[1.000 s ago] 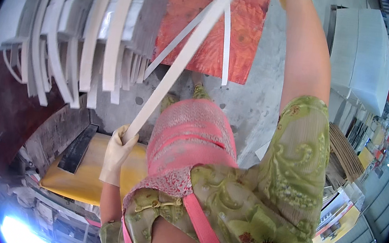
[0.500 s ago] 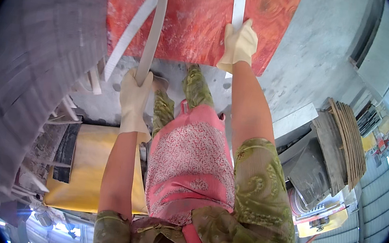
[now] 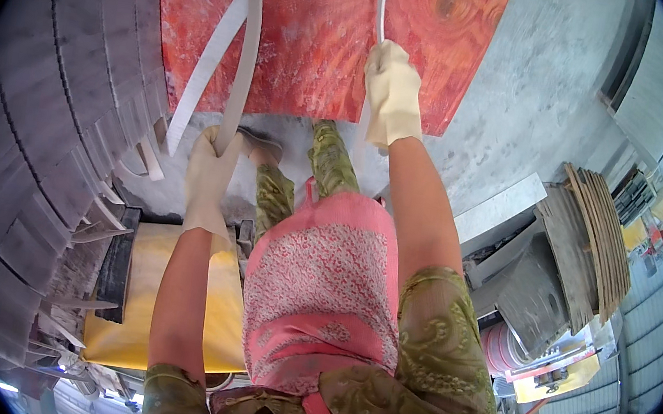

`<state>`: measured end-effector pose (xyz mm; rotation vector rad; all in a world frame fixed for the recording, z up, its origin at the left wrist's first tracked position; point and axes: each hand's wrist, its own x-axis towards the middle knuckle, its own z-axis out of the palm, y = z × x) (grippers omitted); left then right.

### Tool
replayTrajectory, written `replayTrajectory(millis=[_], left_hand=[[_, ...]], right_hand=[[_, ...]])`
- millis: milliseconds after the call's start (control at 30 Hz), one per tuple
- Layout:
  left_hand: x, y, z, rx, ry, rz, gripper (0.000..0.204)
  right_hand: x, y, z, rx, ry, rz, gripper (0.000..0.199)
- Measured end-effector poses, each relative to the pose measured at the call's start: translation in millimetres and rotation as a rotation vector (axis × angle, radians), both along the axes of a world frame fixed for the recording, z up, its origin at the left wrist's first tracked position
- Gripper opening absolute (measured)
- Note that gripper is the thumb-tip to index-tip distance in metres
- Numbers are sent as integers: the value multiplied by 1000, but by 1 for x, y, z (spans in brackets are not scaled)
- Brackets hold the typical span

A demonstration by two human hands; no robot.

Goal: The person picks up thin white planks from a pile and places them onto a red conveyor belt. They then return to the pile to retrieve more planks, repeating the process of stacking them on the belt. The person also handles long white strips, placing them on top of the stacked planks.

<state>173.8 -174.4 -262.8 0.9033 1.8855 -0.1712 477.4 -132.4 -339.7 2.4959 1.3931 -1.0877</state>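
Both gloved hands are up on long pale strips against the red-orange patterned slab (image 3: pixel 319 40) at the top of the frame. The left hand (image 3: pixel 209 180), left of centre, is wrapped tight around the lower end of one white strip (image 3: pixel 246 39), which rises in a gentle curve and runs out past the upper edge. A second, flatter strip (image 3: pixel 203 75) leans beside it, crossing it near the top. The right hand (image 3: pixel 393 95), upper centre, is clenched around a thinner strip (image 3: pixel 383 2), seen edge-on.

These look long, slender and stiff, probably stone trim: heavy for their width, and likely to snap if levered from one end. I'd say a grip low down, with the other hand steadying higher up, suits them best. The gloves help, since the surface looks dusty.

Stacked grey slabs (image 3: pixel 53 115) fill the left, and a yellow sheet (image 3: pixel 147 292) lies on the floor below.
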Motion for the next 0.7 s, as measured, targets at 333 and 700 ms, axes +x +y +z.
replayTrajectory(millis=[333,700], left_hand=[[29,5,25,84,-250,48,60],[77,23,262,-272,-942,383,47]], right_hand=[[-29,7,63,43,831,-1008,24],[-75,27,232,424,1173,-1074,36]])
